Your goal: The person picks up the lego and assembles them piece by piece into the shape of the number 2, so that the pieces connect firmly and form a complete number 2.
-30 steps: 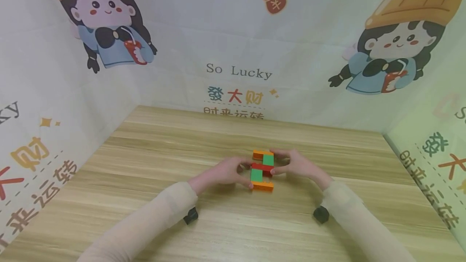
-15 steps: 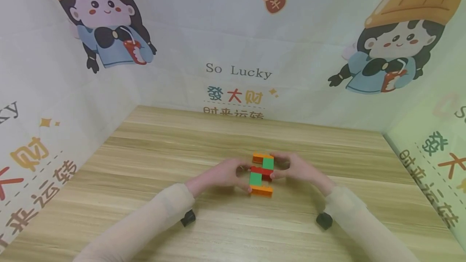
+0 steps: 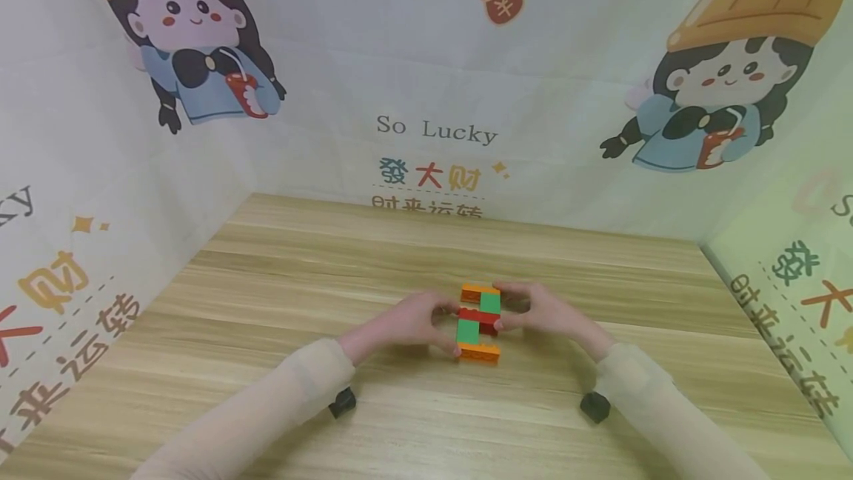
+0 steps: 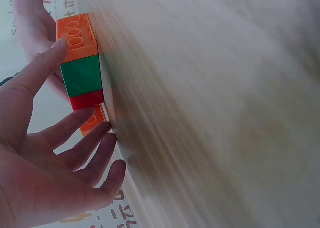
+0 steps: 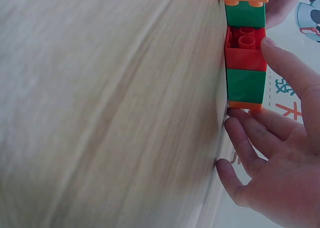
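Note:
A zigzag build of toy building bricks lies on the wooden table in the head view. It joins a near orange brick [image 3: 481, 353], a green brick [image 3: 468, 332], a red brick [image 3: 469, 314], another green brick [image 3: 490, 303] and a far orange brick [image 3: 473, 294]. My left hand [image 3: 415, 319] holds its left side, thumb on the near orange brick [image 4: 77, 38] and a fingertip by the red one [image 4: 87, 100]. From the right my right hand [image 3: 543, 315] holds it, thumb at the red brick [image 5: 246, 59] and fingertips at the far orange end [image 5: 245, 106].
Two dark camera mounts, a left one [image 3: 343, 402] and a right one [image 3: 595, 407], show under the wrists. Printed cloth [image 3: 320, 80] hangs behind and beside the wooden table [image 3: 426, 428].
Both hands have drawn the brick build a little toward the person, mostly in the first half second. The grip on it looks the same.

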Available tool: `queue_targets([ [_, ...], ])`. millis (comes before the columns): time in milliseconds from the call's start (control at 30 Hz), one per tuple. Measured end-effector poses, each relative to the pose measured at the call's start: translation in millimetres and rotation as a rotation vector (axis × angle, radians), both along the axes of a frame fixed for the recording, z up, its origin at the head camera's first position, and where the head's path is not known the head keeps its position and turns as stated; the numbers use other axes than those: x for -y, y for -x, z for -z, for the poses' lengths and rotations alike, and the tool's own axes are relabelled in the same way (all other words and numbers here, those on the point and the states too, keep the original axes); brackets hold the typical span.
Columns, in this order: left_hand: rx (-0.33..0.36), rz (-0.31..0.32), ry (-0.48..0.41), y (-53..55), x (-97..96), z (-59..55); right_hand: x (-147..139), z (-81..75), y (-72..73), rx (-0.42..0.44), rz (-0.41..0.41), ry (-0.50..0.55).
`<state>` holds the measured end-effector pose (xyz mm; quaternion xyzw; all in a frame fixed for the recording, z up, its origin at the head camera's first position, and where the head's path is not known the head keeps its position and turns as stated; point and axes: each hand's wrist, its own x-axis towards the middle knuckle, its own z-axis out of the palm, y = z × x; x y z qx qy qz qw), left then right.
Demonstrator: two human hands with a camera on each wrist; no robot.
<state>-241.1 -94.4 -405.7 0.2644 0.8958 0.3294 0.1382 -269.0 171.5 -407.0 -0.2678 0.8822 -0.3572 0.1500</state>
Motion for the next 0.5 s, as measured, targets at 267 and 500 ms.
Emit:
queue_targets([
  [267, 0.002, 0.012, 0.005, 0.7, 0.5, 0.6, -1.1, 1.0, -0.1, 0.012, 0.0, 0.008],
  [500, 0.005, 0.014, 0.012, 0.9, 0.1, 0.8, -2.0, 0.8, 0.2, 0.013, -0.002, 0.004],
])
